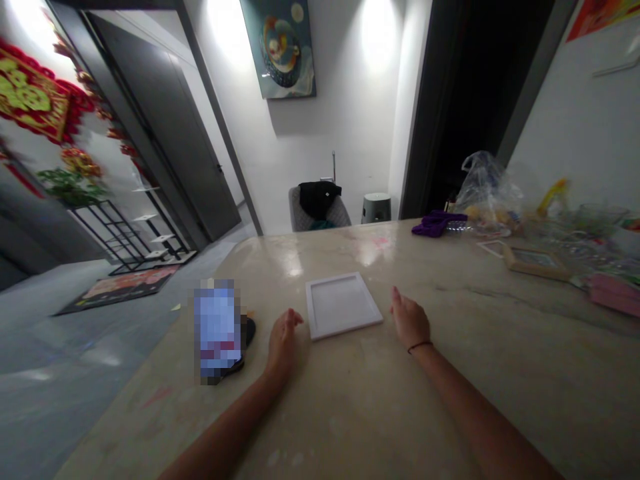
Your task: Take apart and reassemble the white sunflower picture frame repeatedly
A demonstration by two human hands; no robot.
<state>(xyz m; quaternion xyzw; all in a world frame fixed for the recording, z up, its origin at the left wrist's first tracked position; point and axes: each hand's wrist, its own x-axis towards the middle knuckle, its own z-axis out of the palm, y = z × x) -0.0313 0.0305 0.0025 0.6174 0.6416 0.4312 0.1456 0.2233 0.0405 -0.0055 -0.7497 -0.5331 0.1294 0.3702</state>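
Observation:
A square white frame (344, 275) with a raised rim lies flat on the table, between my two hands. My left hand (283, 339) rests on the tabletop just left of the frame, its fingers loosely bent and nothing in them. On the frame's right side is my right hand (412, 321), thumb up, fingers relaxed and also holding nothing; a thin dark band circles that wrist. Neither hand appears to touch the frame. A phone-like screen (217, 327), blurred out in blocks, stands propped on a dark base left of my left hand.
The pale marble table (350, 413) has its left edge beyond the screen. Along the right lie a purple cloth (436, 223), a clear plastic bag (487, 190), a wooden frame (535, 261) and a pink item (615, 293). A chair (296, 210) and stool (377, 208) stand beyond.

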